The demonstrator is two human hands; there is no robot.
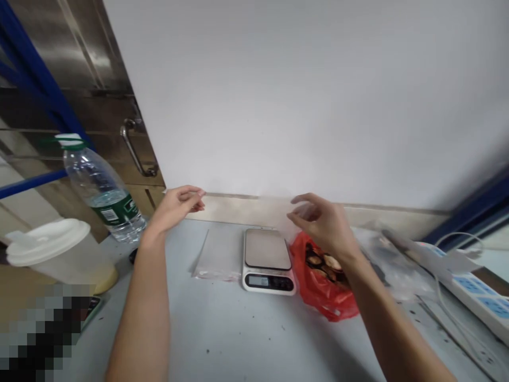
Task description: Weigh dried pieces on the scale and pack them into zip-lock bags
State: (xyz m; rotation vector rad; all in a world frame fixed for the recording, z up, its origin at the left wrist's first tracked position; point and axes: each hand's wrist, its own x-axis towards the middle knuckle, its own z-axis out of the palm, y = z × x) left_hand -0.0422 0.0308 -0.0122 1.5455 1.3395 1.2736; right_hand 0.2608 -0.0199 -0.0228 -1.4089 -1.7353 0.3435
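Observation:
Both my hands are raised above the grey table (222, 329). My left hand (177, 204) is curled, thumb and fingers pinched together; what they hold, if anything, is too faint to name. My right hand (324, 223) pinches a thin clear plastic bag (278, 212), barely visible against the white wall. Below and between the hands stands a small digital kitchen scale (268, 260) with nothing on its platform. A red plastic bag (318, 289) holding dark round pieces lies just right of the scale, under my right wrist. A flat stack of clear bags (217, 254) lies left of the scale.
A tilted water bottle (105, 191) and a white lidded container (51, 249) stand at the left. Crumpled clear plastic (397, 265) and a white power strip (473, 289) with its cable lie at the right. A metal door with a handle (135, 151) is at the back left.

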